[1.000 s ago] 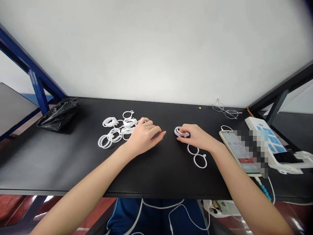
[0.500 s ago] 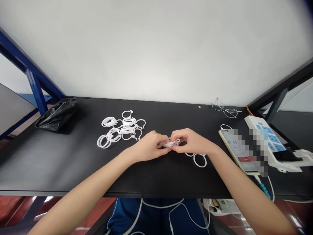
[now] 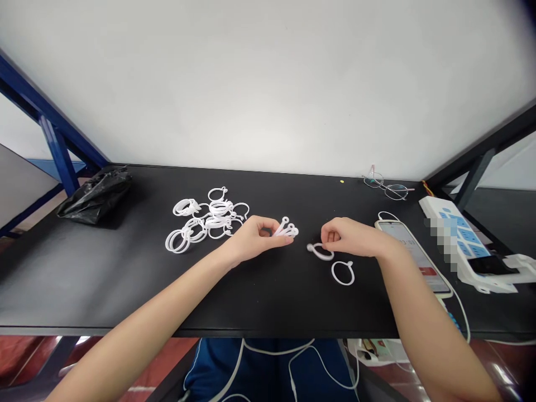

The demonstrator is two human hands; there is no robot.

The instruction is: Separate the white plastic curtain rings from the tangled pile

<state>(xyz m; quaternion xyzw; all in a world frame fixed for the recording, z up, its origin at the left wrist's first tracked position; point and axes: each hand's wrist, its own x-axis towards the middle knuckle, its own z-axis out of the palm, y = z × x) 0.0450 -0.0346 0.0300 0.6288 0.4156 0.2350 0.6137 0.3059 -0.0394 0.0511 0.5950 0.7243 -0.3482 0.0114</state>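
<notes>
My left hand (image 3: 260, 239) is closed around a small bunch of white plastic curtain rings (image 3: 288, 228), whose eyelets stick out past the fingertips to the right. Thumb and forefinger of my right hand (image 3: 349, 237) pinch the upper right edge of one white curtain ring (image 3: 321, 257), its eyelet pointing left. Just below that hand lies another single ring (image 3: 343, 273), flat on the black table. To the left of my left hand, a loose pile of similar rings (image 3: 196, 229) is spread out, many overlapping.
A crumpled black plastic bag (image 3: 97, 195) lies at the table's far left. At the right are a phone (image 3: 433, 273) with cables, a white power strip (image 3: 460, 234) and eyeglasses (image 3: 385, 187). A pale wall (image 3: 268, 100) rises behind the black table (image 3: 125, 279).
My hands have parted. The right has let go of the bunch, moved right and gripped a ring on the table, which has shifted slightly. The left keeps the bunch.
</notes>
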